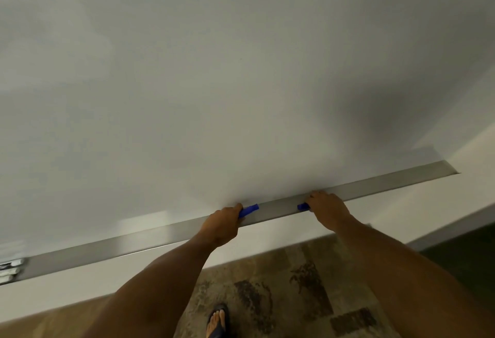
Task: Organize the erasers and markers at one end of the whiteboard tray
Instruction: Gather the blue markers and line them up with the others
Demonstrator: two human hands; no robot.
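Note:
A long metal whiteboard tray (273, 210) runs from lower left to upper right under the white board. My left hand (223, 226) is closed around a blue eraser (249, 209) that pokes out to the right of my fingers, on the tray. My right hand (328, 207) covers a second blue eraser (302, 206), of which only the left end shows. Both hands rest on the middle of the tray, a short gap apart. Several markers (12, 270) lie together at the tray's far left end, partly cut off by the frame.
The whiteboard (214, 83) fills the upper view. The tray's right end (450, 170) stops near a wall corner. Below is a white wall strip, then patterned carpet (281, 292) and my foot in a dark sandal (218, 320).

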